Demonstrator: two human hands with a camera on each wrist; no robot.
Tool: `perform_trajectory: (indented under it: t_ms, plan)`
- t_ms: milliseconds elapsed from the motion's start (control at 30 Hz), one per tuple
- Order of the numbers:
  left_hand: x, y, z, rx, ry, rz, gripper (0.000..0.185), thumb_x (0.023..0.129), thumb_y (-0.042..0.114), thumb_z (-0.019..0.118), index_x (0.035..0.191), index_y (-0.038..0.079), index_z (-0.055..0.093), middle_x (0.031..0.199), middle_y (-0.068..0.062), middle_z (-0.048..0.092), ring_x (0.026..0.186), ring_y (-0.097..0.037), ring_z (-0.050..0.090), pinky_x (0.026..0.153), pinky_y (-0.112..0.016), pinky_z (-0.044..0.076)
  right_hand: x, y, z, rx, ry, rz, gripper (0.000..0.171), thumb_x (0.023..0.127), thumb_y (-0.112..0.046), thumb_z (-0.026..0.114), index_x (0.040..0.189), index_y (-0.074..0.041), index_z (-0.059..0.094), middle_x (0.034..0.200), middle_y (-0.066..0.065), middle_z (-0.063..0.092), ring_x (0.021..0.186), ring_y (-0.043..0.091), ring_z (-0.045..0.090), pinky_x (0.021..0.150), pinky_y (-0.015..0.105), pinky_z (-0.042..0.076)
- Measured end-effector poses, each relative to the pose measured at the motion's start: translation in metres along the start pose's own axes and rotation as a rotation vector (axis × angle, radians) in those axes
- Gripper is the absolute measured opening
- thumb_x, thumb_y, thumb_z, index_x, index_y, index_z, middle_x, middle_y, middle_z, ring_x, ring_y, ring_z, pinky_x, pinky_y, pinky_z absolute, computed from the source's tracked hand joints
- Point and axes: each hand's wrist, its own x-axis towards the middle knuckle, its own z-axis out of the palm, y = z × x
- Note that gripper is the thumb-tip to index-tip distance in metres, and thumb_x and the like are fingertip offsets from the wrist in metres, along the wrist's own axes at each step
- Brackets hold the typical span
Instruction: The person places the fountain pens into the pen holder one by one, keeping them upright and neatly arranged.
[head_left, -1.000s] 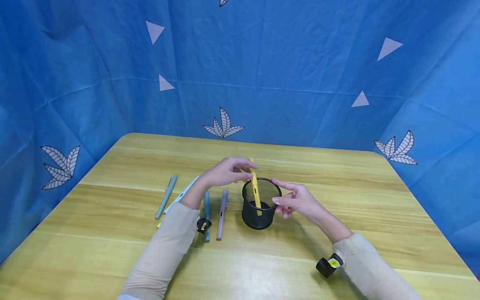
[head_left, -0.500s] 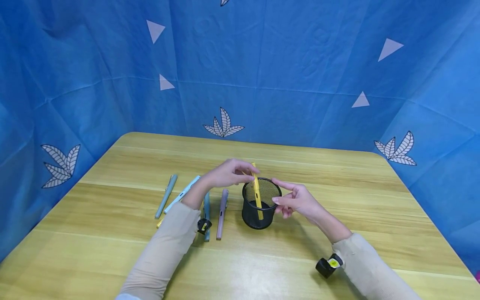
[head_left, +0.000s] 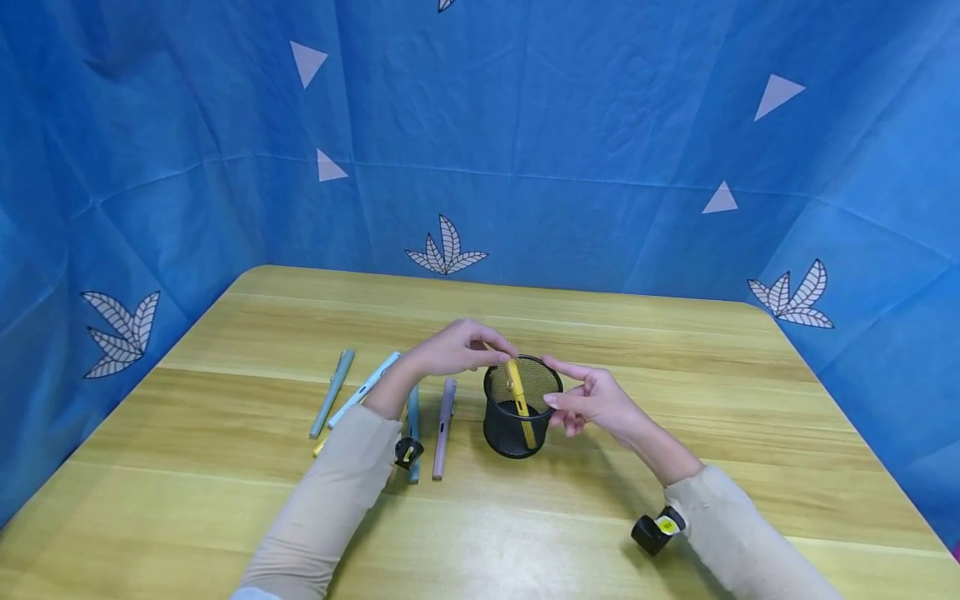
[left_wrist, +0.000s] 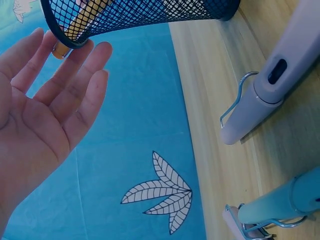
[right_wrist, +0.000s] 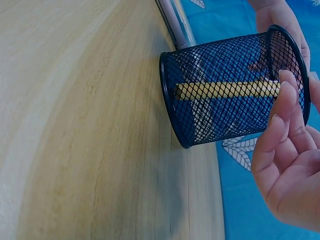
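Observation:
A black mesh pen holder (head_left: 517,433) stands on the table with a yellow pen (head_left: 519,387) leaning inside it. Through the mesh in the right wrist view, the pen's lower end reaches close to the base. My left hand (head_left: 461,346) is over the holder's left rim, its fingertips right at the pen's top; in the left wrist view its fingers (left_wrist: 75,85) are extended, loosely spread beside the pen's end. My right hand (head_left: 588,400) holds the holder's right rim between thumb and index finger, the other fingers curled beside the mesh.
Left of the holder lie a mauve pen (head_left: 444,429), a teal pen (head_left: 414,408), a light blue pen (head_left: 363,390) and a grey-green pen (head_left: 332,393). A yellow tip (head_left: 318,447) shows by my left sleeve. A blue curtain (head_left: 525,208) hangs behind the table.
The yellow pen has slid down into the holder, its top sinking below my left fingertips to about the rim. My left hand shifted slightly rightward; my right hand and the holder stayed put.

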Motion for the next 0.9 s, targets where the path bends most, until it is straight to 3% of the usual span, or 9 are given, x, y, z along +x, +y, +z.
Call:
perform_trajectory:
  t_ms: [133, 233, 367, 500, 767, 900]
  plan:
    - [-0.0002, 0.0016, -0.0001, 0.001, 0.002, -0.01, 0.023, 0.091, 0.013, 0.052, 0.109, 0.002, 0.063, 0.097, -0.011, 0.063, 0.06, -0.035, 0.045, 0.054, -0.026, 0.042, 0.0001, -0.0001, -0.0006, 0.0, 0.002, -0.001, 0.068, 0.083, -0.009, 0.063, 0.14, -0.006, 0.027, 0.064, 0.018, 0.063, 0.046, 0.015, 0.056, 0.047, 0.026, 0.049]
    - [0.0005, 0.0012, -0.0004, -0.001, 0.004, -0.014, 0.024, 0.091, 0.014, 0.052, 0.109, 0.003, 0.063, 0.098, -0.013, 0.062, 0.056, -0.024, 0.044, 0.056, -0.03, 0.044, -0.0004, -0.0008, -0.001, -0.001, 0.003, -0.001, 0.068, 0.083, -0.009, 0.063, 0.14, -0.005, 0.026, 0.065, 0.021, 0.062, 0.046, 0.015, 0.056, 0.047, 0.027, 0.049]
    - [0.0005, 0.002, -0.0015, -0.017, 0.015, -0.013, 0.024, 0.091, 0.016, 0.052, 0.109, 0.004, 0.064, 0.099, -0.011, 0.063, 0.061, -0.016, 0.048, 0.062, -0.037, 0.047, -0.0006, -0.0014, -0.0013, 0.0, 0.003, -0.004, 0.068, 0.083, -0.009, 0.063, 0.14, -0.004, 0.026, 0.066, 0.022, 0.062, 0.046, 0.015, 0.057, 0.047, 0.027, 0.049]
    - [-0.0007, 0.0022, -0.003, -0.025, 0.023, -0.008, 0.025, 0.091, 0.017, 0.053, 0.11, 0.004, 0.063, 0.101, -0.006, 0.063, 0.074, -0.017, 0.055, 0.067, -0.043, 0.048, -0.0008, -0.0015, -0.0012, -0.001, 0.002, -0.007, 0.068, 0.083, -0.009, 0.063, 0.14, -0.004, 0.026, 0.065, 0.018, 0.063, 0.046, 0.015, 0.057, 0.046, 0.025, 0.048]
    - [-0.0055, 0.0009, -0.0051, -0.027, 0.031, -0.022, 0.027, 0.091, 0.016, 0.052, 0.113, 0.002, 0.061, 0.103, -0.008, 0.063, 0.082, -0.017, 0.061, 0.065, -0.035, 0.049, -0.0009, 0.0011, -0.0001, -0.012, 0.009, 0.001, 0.068, 0.083, -0.01, 0.063, 0.14, -0.005, 0.026, 0.062, 0.011, 0.064, 0.046, 0.013, 0.056, 0.046, 0.023, 0.048]
    - [-0.0088, 0.0003, -0.0054, -0.042, 0.038, -0.03, 0.028, 0.092, 0.015, 0.051, 0.114, 0.0, 0.059, 0.105, -0.011, 0.062, 0.085, -0.024, 0.061, 0.065, -0.035, 0.049, -0.0005, 0.0018, 0.0009, -0.013, 0.005, -0.006, 0.068, 0.083, -0.01, 0.063, 0.14, -0.004, 0.026, 0.062, 0.01, 0.064, 0.046, 0.013, 0.056, 0.046, 0.023, 0.048]
